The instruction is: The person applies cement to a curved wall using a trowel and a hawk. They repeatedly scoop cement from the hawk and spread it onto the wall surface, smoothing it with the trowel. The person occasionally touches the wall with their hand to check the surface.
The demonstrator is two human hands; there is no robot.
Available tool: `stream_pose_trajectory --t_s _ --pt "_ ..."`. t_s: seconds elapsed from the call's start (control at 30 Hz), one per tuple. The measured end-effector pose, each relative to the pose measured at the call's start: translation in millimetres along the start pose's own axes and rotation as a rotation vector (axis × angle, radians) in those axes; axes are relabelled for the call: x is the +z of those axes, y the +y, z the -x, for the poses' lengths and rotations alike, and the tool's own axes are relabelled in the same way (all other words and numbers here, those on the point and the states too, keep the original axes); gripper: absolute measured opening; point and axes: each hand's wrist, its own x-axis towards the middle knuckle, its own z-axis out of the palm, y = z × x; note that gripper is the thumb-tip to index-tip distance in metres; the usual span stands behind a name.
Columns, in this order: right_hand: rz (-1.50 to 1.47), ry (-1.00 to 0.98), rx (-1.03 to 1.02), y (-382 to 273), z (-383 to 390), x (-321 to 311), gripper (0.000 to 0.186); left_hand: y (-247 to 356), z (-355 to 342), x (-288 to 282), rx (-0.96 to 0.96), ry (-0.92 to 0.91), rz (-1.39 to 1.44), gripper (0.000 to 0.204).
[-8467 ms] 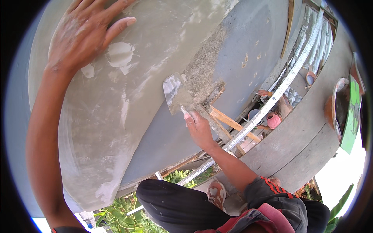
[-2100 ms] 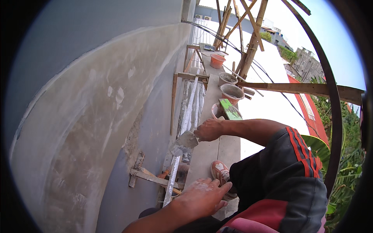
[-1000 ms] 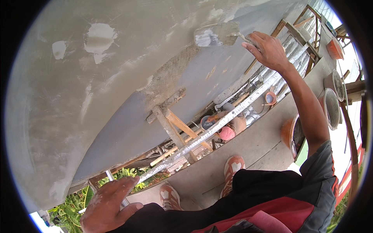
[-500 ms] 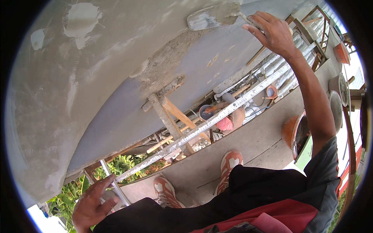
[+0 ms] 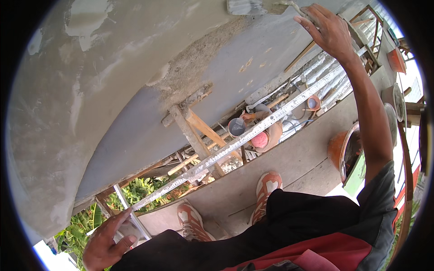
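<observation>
Head view: flat, rectangular metal trowel smeared with grey mortar [image 5: 253,7] at the top edge of the picture, partly cut off by it. Blade lies over the border between the smooth grey-brown plaster [image 5: 45,113] and the rough, grainy grey strip [image 5: 199,49]; whether it bears on the surface or floats just off it cannot be told.

Right hand [image 5: 326,29]: fingers curled round the trowel's slim handle, thumb reaching along toward the neck. Left hand [image 5: 105,244]: fingers loosely spread, thumb apart, apparently holding nothing; index fingertip close to the lower end of the long, white-spattered straight bar [image 5: 253,131], contact unclear.

Handling (estimates): trowel likely light, with a thin, stiff blade that may flex a little under pressure; not fragile. Handle looks coated with residue, so may be gritty, or slick if wet. Best hold: full wrap on the handle, thumb near the neck to govern blade tilt; avoid the thin blade edges. Mortar on the blade would presumably be soft and drop if tipped.

Nearby: round orange bucket [image 5: 335,147] on the grey plank walkway [image 5: 289,167], below the right forearm.
</observation>
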Motion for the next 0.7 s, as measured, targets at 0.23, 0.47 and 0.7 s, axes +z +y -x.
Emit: stream_pose_trajectory --t_s 0.23,0.47,0.7 --pt "0.037 0.037 -0.185 -10.1 5.2 39.3 0.045 -10.2 -1.1 4.3 0.054 0.007 0.041 0.077" --pt "-0.062 0.014 -0.137 -26.6 -10.3 5.7 0.035 -14.5 4.7 8.4 0.019 0.006 0.059 0.076" --pt "-0.043 0.001 -0.064 -12.1 -1.2 -5.6 0.031 -16.1 5.5 8.3 0.024 0.001 0.133 0.076"
